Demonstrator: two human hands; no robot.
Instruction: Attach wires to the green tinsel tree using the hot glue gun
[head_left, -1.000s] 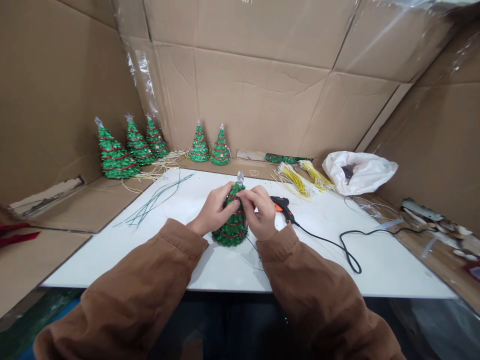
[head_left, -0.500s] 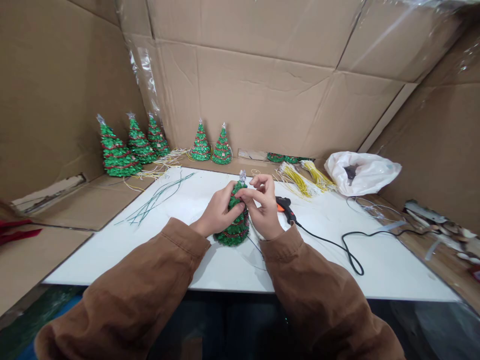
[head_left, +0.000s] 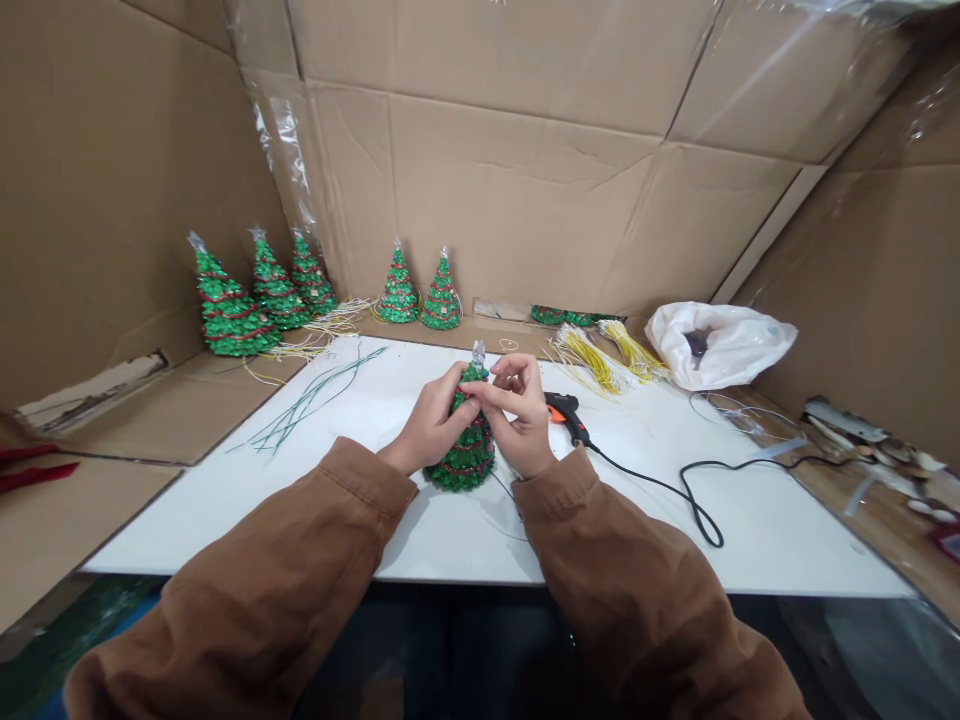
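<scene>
A small green Christmas tree [head_left: 463,467] with red garland and a clear star on top stands upright on the white table in front of me. My left hand [head_left: 431,422] is closed around its left side, thumb across the front. My right hand [head_left: 519,412] is at the upper right front of the tree, thumb and index finger pinched together against the branches near the left thumb. Whatever those fingertips pinch is hidden or too small to make out. Just right of my right hand lies a black and orange glue gun [head_left: 568,412].
Several finished-looking trees [head_left: 234,312] stand along the cardboard wall at the back left. Green wires [head_left: 304,398] lie on the table's left. Yellow-and-white wire bundles [head_left: 589,357] and a white plastic bag [head_left: 739,345] sit at the back right. A black cord [head_left: 697,497] loops across the right.
The right thumb and index finger have shifted slightly left across the tree's front. The left hand keeps its hold. The whole view has moved a little.
</scene>
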